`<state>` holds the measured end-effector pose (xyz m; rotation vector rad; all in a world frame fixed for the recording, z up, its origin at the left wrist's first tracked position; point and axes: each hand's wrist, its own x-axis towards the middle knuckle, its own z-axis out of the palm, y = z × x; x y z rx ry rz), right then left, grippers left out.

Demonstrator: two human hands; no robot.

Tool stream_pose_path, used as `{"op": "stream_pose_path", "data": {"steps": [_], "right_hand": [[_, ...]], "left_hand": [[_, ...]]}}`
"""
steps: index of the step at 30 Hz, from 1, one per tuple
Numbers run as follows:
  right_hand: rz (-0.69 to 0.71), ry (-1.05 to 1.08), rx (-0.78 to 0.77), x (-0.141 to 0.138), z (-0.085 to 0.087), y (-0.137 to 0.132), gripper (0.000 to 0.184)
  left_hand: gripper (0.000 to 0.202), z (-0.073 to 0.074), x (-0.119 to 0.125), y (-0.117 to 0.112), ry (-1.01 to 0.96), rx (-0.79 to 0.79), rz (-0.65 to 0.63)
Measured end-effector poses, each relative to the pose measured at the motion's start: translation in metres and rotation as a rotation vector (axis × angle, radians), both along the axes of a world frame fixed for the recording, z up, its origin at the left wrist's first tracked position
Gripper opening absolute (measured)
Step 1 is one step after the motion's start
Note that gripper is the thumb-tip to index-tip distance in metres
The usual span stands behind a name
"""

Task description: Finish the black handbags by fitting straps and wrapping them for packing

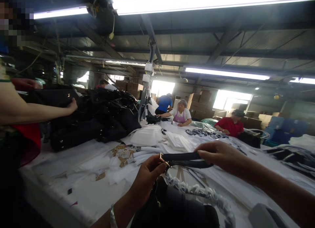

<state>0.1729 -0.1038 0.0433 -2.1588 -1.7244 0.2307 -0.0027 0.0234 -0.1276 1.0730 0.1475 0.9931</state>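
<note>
A dark, looped strap point(182, 156) with a gold-toned buckle point(161, 157) stretches roughly level near a black bag point(177, 206).

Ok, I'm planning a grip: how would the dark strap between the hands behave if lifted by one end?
The strap would probably flex without going limp: it curves smoothly by the right hand. Being narrow, it is likely light. The shiny buckle at the left hand might make that end droop.

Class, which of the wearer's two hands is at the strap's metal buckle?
The left hand, with the bracelet on its wrist; the right hand holds the dark strap farther along.
</note>
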Motion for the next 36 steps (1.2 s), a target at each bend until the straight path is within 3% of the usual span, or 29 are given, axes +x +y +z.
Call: {"op": "stream_pose_path", "data": {"steps": [7,10,13,16,18,20,23,26,30,36], "right_hand": [[0.092,0.089,0.004,-0.004,-0.002,0.009,0.031],[0.159,0.079,-0.01,-0.016,-0.004,0.016,0.028],[0.261,-0.023,0.074,-0.032,-0.004,0.022,0.025],[0.316,-0.024,0.162,-0.042,0.0,0.022,0.026],[0.36,0.058,0.227,-0.043,0.002,0.02,0.037],[0.401,0.19,0.33,-0.037,0.001,0.018,0.061],[0.332,0.385,0.394,-0.023,-0.014,0.015,0.08],[0.223,0.417,0.247,-0.01,-0.04,0.016,0.066],[0.245,0.473,0.162,-0.01,-0.068,0.022,0.045],[0.331,0.561,0.22,-0.026,-0.071,0.027,0.034]], "left_hand": [[0.041,0.006,-0.001,-0.007,0.06,0.066,-0.029],[0.043,0.007,-0.001,-0.009,0.167,0.174,0.04],[0.042,0.006,-0.003,-0.008,0.233,0.241,0.124],[0.041,0.007,-0.008,-0.005,0.232,0.253,0.118],[0.04,0.009,-0.012,-0.003,0.228,0.254,0.088],[0.038,0.012,-0.015,-0.002,0.225,0.234,0.094],[0.037,0.015,-0.019,-0.001,0.223,0.191,0.141],[0.037,0.018,-0.021,-0.001,0.225,0.183,0.133],[0.037,0.021,-0.022,-0.003,0.223,0.253,0.118],[0.033,0.026,-0.023,-0.007,0.226,0.317,0.119]]}}
